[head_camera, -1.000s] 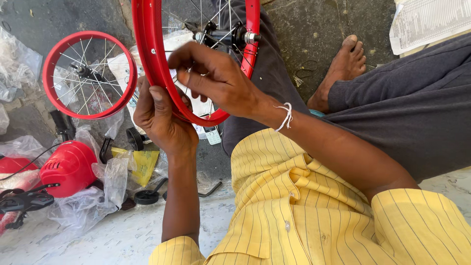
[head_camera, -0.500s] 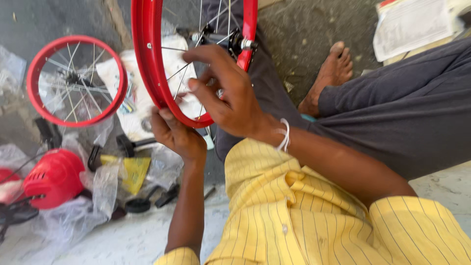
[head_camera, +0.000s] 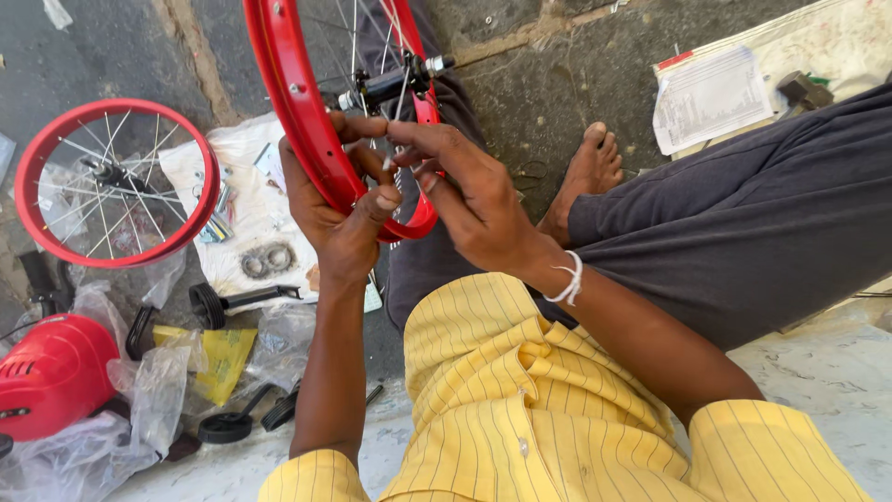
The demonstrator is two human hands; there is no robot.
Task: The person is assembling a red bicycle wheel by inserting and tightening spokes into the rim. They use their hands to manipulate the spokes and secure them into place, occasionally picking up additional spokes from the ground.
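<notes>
Hands back together on the red wheel rim (head_camera: 307, 130), top centre of frame.
Left hand (head_camera: 339, 218) now wraps the rim's lower arc; right hand (head_camera: 469, 200) has shifted inward, fingertips pinching a spoke.

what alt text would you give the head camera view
Seen from above, a seated person in a yellow striped shirt grips a red wheel rim with the left hand while the right hand pinches near its spokes. A second red spoked wheel lies on the ground to the left among plastic bags and small parts.
</notes>
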